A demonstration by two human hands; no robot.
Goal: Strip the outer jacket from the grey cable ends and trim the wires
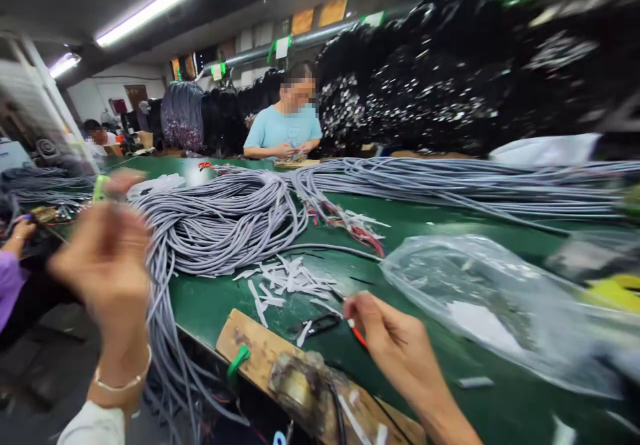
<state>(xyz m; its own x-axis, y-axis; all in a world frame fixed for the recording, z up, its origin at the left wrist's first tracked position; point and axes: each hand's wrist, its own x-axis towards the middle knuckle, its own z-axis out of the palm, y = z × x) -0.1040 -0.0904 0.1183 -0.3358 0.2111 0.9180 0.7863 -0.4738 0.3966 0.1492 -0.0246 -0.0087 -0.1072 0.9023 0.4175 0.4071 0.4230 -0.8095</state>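
Note:
My left hand (113,258), smeared by motion, is raised at the left in front of a bundle of grey cables (225,222). Its fingers look bent, but whether they hold anything cannot be made out. Low over the green table, my right hand (393,338) has its thumb and fingers pinched together; a thin tip shows beyond them, too blurred to name. Right by those fingers is a red curved handle (358,336), and a black hand tool (317,325) lies just left of it. White strips (285,278) are scattered between the cables and the tool.
A wooden board (235,338) with a grimy metal block (297,382) sits along the near table edge. To the right lies a clear plastic bag (450,265). More grey cables (450,178) stretch across the back. A person in a light blue shirt (283,128) works opposite.

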